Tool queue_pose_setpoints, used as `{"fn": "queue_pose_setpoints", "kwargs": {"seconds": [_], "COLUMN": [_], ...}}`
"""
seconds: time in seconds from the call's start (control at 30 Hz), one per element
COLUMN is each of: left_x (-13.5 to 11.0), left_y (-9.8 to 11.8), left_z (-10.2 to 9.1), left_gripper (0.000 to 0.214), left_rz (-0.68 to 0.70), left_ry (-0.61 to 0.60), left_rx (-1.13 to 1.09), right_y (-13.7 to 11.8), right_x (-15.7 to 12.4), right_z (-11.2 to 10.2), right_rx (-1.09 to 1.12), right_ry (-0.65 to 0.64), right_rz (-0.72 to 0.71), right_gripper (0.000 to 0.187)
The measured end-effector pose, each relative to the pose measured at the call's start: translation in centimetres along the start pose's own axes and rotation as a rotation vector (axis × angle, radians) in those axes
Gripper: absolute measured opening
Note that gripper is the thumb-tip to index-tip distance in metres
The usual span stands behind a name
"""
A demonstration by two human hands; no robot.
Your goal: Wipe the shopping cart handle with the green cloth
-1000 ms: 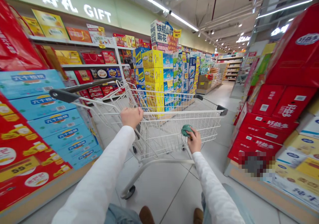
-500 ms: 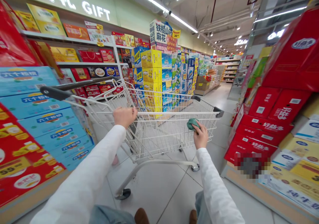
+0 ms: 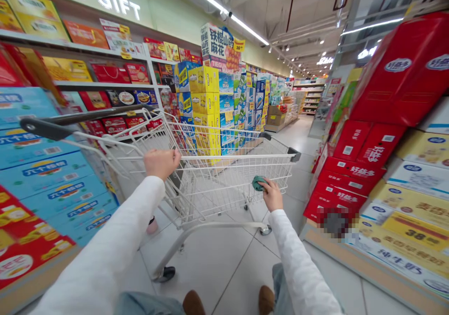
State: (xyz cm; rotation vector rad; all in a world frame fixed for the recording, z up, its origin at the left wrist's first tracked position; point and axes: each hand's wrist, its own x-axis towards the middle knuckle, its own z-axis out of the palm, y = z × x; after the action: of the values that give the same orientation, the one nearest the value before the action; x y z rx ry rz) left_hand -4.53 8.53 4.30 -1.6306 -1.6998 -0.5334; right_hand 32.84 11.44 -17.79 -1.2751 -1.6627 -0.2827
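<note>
A white wire shopping cart (image 3: 206,191) stands sideways across the floor in front of me, its dark handle at the left. My left hand (image 3: 161,162) is closed around the top rail of the cart's near side. Lower on the same side, toward the cart's right end, my right hand (image 3: 271,194) pinches a bunched green cloth (image 3: 258,182). The cloth lies against the wire mesh, its underside hidden. I see only wires and floor through the basket, with no goods inside.
Stacked blue cartons (image 3: 45,168) rise at the left, beside gift shelves (image 3: 105,86). Yellow boxes (image 3: 203,104) are piled behind the cart. Red cartons (image 3: 345,184) and milk boxes (image 3: 407,217) stand on a low platform at the right. A tiled aisle (image 3: 293,132) leads away.
My right hand has moved the green cloth a little down the cart's side mesh. The left hand keeps its hold on the rail. My view has shifted slightly to the right.
</note>
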Motion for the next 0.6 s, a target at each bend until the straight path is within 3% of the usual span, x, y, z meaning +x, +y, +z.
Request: {"fn": "queue_pose_setpoints", "kwargs": {"seconds": [0.1,0.23,0.43,0.6], "left_x": [-0.1,-0.2,-0.2,-0.1], "left_y": [-0.1,-0.3,-0.5,-0.6], "left_z": [0.2,0.2,0.3,0.6], "left_gripper": [0.057,0.056,0.053,0.053], "left_rz": [0.009,0.022,-0.013,-0.014], "left_ry": [0.017,0.026,0.012,0.013], "left_rx": [0.028,0.048,-0.009,-0.067], "right_y": [0.1,0.4,1.0,1.7], "right_x": [0.6,2.0,1.7,-0.1], "right_z": [-0.5,-0.8,0.1,0.3], "right_rx": [-0.002,0.0,0.012,-0.016], "right_ry": [0.151,0.327,0.284,0.164], "right_rz": [-0.005,0.096,0.202,0.232], "right_gripper": [0.044,0.041,0.044,0.047]}}
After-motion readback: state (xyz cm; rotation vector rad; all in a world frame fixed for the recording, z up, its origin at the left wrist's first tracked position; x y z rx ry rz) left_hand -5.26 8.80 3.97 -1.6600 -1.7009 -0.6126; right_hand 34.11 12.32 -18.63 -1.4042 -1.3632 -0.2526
